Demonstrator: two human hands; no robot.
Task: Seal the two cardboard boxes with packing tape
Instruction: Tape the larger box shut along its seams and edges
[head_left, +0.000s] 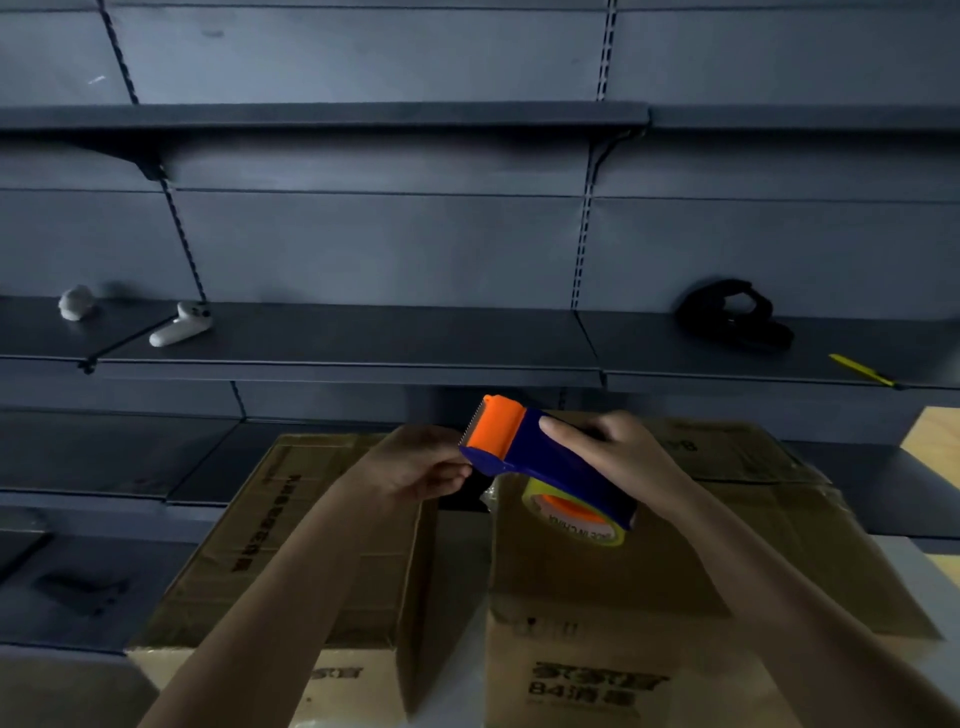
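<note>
Two brown cardboard boxes stand side by side in front of me, the left box and the right box, both with flaps folded down. My right hand grips a blue and orange tape dispenser held in the air above the gap between them; its yellowish tape roll hangs below. My left hand pinches at the dispenser's front end, just under the orange toothed head, where the tape end comes out.
Dark metal shelving fills the wall behind the boxes. On it lie a white controller, a white crumpled lump, a black strap-like object and a yellow utility knife. A wooden surface shows at far right.
</note>
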